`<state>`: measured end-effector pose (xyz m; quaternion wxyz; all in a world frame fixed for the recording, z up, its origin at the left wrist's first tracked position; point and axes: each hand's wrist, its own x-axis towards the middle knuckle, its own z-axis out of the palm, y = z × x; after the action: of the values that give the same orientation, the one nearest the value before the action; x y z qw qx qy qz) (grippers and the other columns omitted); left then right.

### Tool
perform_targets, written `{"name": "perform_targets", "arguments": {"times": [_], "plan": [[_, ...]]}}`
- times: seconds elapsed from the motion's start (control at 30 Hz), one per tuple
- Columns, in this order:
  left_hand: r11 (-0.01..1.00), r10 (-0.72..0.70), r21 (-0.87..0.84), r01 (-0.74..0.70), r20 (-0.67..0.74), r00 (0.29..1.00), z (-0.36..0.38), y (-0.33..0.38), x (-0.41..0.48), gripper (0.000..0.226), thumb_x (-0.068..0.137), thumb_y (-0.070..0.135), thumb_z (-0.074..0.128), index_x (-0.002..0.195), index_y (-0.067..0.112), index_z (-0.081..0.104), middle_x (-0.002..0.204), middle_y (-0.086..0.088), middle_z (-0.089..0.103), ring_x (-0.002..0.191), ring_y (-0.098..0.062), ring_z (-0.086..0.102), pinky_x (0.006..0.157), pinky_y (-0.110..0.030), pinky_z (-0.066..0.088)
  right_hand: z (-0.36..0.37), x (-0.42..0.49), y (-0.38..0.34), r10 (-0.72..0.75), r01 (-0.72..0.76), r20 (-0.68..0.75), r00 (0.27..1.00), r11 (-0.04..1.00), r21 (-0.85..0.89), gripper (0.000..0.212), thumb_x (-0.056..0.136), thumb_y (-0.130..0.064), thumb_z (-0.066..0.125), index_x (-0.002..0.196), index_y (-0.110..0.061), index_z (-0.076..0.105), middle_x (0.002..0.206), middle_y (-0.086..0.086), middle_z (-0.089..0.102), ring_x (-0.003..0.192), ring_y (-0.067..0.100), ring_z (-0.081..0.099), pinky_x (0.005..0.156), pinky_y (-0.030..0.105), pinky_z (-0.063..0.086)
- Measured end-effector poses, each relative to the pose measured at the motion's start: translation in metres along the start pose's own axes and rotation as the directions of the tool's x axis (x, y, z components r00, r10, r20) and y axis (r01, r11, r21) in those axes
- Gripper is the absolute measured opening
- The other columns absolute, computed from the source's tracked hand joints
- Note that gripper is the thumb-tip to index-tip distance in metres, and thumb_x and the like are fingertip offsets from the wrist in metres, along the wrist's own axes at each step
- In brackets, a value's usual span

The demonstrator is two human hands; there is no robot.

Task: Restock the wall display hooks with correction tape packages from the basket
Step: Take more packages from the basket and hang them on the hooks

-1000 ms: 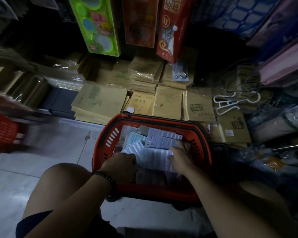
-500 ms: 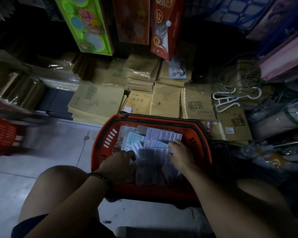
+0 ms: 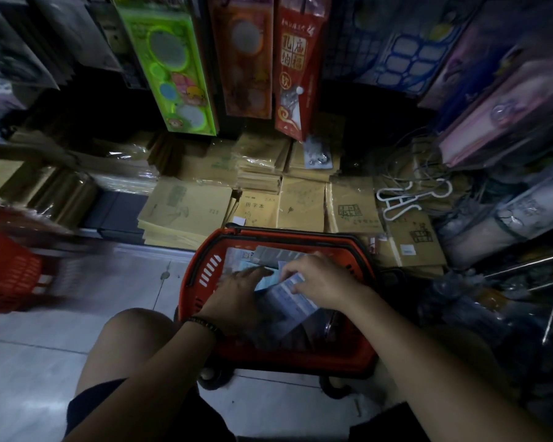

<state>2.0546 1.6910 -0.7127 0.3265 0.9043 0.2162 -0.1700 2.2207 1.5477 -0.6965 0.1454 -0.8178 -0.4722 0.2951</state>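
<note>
While the correction tape packages (image 3: 262,255) are lying in the red basket (image 3: 198,282) on the floor (image 3: 77,330), the crouching person is only picking through them, left hand (image 3: 237,295) pressing flat-fingered, right hand (image 3: 323,282) pinching one package (image 3: 292,298), hanging seemingly not begun.

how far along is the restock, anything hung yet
Early. Done: nothing shows as hung in this view. In hand: both hands are in the red basket; the right hand pinches one package, the left hand rests on the pile. To do: lifting packages out and hanging them; the basket holds plenty.
</note>
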Motion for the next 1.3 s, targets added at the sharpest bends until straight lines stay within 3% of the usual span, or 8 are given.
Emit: {"name": "perform_targets", "arguments": {"times": [0.17, 0.3, 0.47, 0.6, 0.7, 0.93, 1.13, 1.3], "plan": [[0.95, 0.025, -0.309, -0.048, -0.079, 0.997, -0.011, 0.016, -0.027, 0.047, 0.087, 0.036, 0.081, 0.129, 0.039, 0.061, 0.116, 0.018, 0.072, 0.105, 0.003, 0.067, 0.1, -0.037, 0.058, -0.039, -0.017, -0.041, -0.14, 0.129, -0.063, 0.988, 0.981, -0.146, 0.035, 0.086, -0.033, 0.083, 0.117, -0.043, 0.068, 0.123, -0.008, 0.063, 0.127, 0.02, 0.046, 0.103, 0.041, 0.039], [0.769, -0.044, -0.634, -0.081, -0.18, 0.983, -0.024, 0.026, -0.048, 0.045, 0.088, 0.03, 0.084, 0.13, 0.028, 0.067, 0.119, 0.003, 0.079, 0.11, -0.015, 0.075, 0.096, -0.044, 0.062, -0.046, -0.043, -0.061, -0.195, 0.077, -0.438, 0.878, 0.959, -0.273, 0.081, 0.08, -0.037, 0.087, 0.15, -0.035, 0.046, 0.154, -0.002, 0.036, 0.146, 0.023, 0.027, 0.121, 0.042, 0.023], [0.583, -0.114, -0.793, -0.178, -0.297, 0.948, -0.044, 0.068, -0.061, 0.043, 0.084, 0.025, 0.088, 0.123, 0.023, 0.071, 0.115, 0.001, 0.08, 0.108, -0.02, 0.077, 0.096, -0.046, 0.062, -0.035, -0.077, -0.076, 0.25, 0.003, -0.682, 0.687, 0.938, 0.346, 0.081, 0.082, -0.036, 0.087, 0.146, -0.031, 0.037, 0.146, -0.004, 0.032, 0.134, 0.019, 0.044, 0.104, 0.039, 0.052], [0.627, -0.153, -0.718, -0.303, -0.494, 0.856, -0.066, 0.103, -0.068, 0.046, 0.078, 0.04, 0.09, 0.116, 0.033, 0.068, 0.111, 0.004, 0.079, 0.1, -0.013, 0.077, 0.087, -0.044, 0.065, -0.043, -0.089, -0.095, 0.284, 0.113, -0.624, 0.728, 0.848, 0.518, 0.038, 0.095, -0.046, 0.071, 0.131, -0.039, 0.058, 0.133, -0.013, 0.055, 0.121, 0.009, 0.059, 0.092, 0.022, 0.052], [0.708, -0.013, -0.568, -0.42, -0.605, 0.796, -0.079, 0.128, -0.069, 0.049, 0.08, 0.023, 0.087, 0.119, 0.038, 0.062, 0.118, 0.005, 0.074, 0.105, -0.016, 0.075, 0.083, -0.035, 0.065, -0.075, -0.097, -0.116, 0.265, 0.263, -0.475, 0.839, 0.566, 0.781, 0.027, 0.094, -0.046, 0.074, 0.119, -0.04, 0.069, 0.116, -0.01, 0.075, 0.105, 0.011, 0.073, 0.085, 0.032, 0.061], [0.748, 0.288, -0.375, -0.547, -0.559, 0.777, -0.126, 0.169, -0.088, 0.083, 0.085, 0.02, 0.085, 0.151, 0.045, 0.041, 0.144, 0.025, 0.056, 0.129, 0.005, 0.055, 0.092, -0.012, 0.051, -0.151, -0.11, -0.122, 0.359, 0.275, -0.605, 0.711, 0.65, 0.708, 0.047, 0.066, -0.058, 0.078, 0.098, -0.024, 0.075, 0.09, -0.007, 0.079, 0.083, 0.011, 0.076, 0.082, 0.051, 0.062], [0.589, 0.08, -0.607, -0.533, -0.612, 0.787, -0.203, 0.188, -0.093, 0.058, 0.086, 0.027, 0.087, 0.136, 0.029, 0.059, 0.132, -0.001, 0.068, 0.122, -0.026, 0.067, 0.101, -0.042, 0.059, -0.222, -0.126, -0.12, 0.194, 0.466, -0.647, 0.737, 0.548, 0.695, 0.031, 0.095, -0.006, 0.073, 0.123, -0.019, 0.071, 0.114, -0.004, 0.079, 0.107, 0.019, 0.075, 0.086, 0.034, 0.061], [0.452, 0.236, -0.814, -0.366, -0.286, 0.929, -0.249, 0.21, -0.1, 0.061, 0.094, 0.037, 0.076, 0.148, 0.018, 0.053, 0.141, -0.011, 0.068, 0.125, -0.038, 0.068, 0.107, -0.064, 0.051, -0.266, -0.146, -0.136, 0.113, 0.546, -0.668, 0.736, 0.484, 0.684, 0.032, 0.1, -0.007, 0.064, 0.129, -0.02, 0.069, 0.12, 0.002, 0.077, 0.11, 0.025, 0.074, 0.091, 0.045, 0.06]]}}
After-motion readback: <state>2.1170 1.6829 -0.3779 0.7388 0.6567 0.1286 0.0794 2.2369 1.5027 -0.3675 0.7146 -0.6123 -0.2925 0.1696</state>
